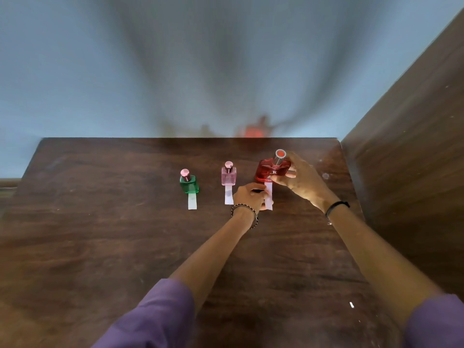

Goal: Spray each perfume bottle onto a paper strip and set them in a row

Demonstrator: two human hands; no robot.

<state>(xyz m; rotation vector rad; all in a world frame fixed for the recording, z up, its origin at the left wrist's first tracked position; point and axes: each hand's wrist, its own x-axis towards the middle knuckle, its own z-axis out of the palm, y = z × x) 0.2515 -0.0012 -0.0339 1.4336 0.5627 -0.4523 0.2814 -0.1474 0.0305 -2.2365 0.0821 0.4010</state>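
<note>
Three bottles line up across the middle of the frame on the bench (125,234): the green bottle (189,184) and pink bottle (228,176) each sit on a strip. At centre right, the right hand (301,180) has its grip round the red bottle (268,172). The left hand (248,197) pinches the last paper strip (269,200), which runs up the frame and ends directly beneath the bottle. Setting it down looks next.

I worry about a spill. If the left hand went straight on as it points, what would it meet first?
Probably the red bottle, held by the right hand, just beyond the paper strip that the left hand pinches. Depth is unclear.
</note>
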